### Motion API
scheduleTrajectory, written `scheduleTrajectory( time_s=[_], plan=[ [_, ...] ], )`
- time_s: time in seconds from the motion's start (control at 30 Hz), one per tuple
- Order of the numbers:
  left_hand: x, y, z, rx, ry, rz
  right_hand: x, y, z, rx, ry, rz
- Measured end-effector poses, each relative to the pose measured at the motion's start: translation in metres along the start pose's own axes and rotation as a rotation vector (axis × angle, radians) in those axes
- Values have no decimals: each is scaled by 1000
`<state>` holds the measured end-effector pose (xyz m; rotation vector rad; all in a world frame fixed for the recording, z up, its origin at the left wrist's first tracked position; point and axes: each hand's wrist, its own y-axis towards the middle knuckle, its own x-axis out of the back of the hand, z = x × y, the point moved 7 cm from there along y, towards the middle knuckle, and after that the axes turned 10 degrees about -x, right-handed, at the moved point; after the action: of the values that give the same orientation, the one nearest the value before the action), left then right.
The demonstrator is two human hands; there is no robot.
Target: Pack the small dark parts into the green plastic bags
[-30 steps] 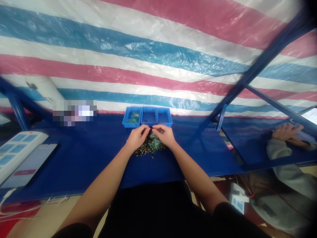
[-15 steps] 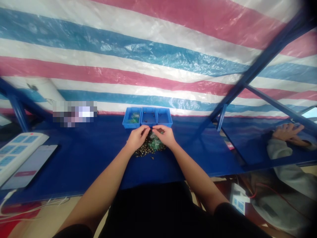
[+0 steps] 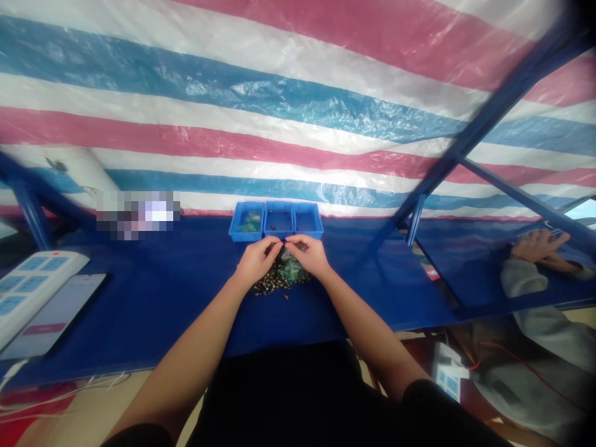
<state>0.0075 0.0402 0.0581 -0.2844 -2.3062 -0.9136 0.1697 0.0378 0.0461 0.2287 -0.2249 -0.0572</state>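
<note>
My left hand [image 3: 257,257] and my right hand [image 3: 311,254] meet fingertip to fingertip, each in a pinch. Between them is a tiny dark piece, too small to name. Beneath the hands lies a heap of small brass-and-black parts [image 3: 267,284], resembling screws or connectors, with clear greenish plastic bags [image 3: 289,268] on its right side. Just beyond the fingers stand three joined blue bins: the left bin [image 3: 239,236] contains green bagged items, the middle bin [image 3: 279,235] a few small dark parts, the right bin [image 3: 311,235] a little dark bit.
At the left of the blue table [image 3: 172,298] lie a white power strip [image 3: 44,279] and a phone [image 3: 60,316]. A blue metal frame [image 3: 431,174] rises at right, before a striped plastic sheet [image 3: 279,105]. Another person's hands [image 3: 537,245] rest at far right.
Both hands hold almost the same pinched pose over the heap. The view has shifted very slightly; nothing else has visibly moved.
</note>
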Motion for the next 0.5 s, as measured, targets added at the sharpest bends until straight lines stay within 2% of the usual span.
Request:
scheduleTrajectory(
  time_s=[0.5],
  plan=[
    [1,0,-2,-1,19,3,0,0,-2,0,-8,-6]
  ],
)
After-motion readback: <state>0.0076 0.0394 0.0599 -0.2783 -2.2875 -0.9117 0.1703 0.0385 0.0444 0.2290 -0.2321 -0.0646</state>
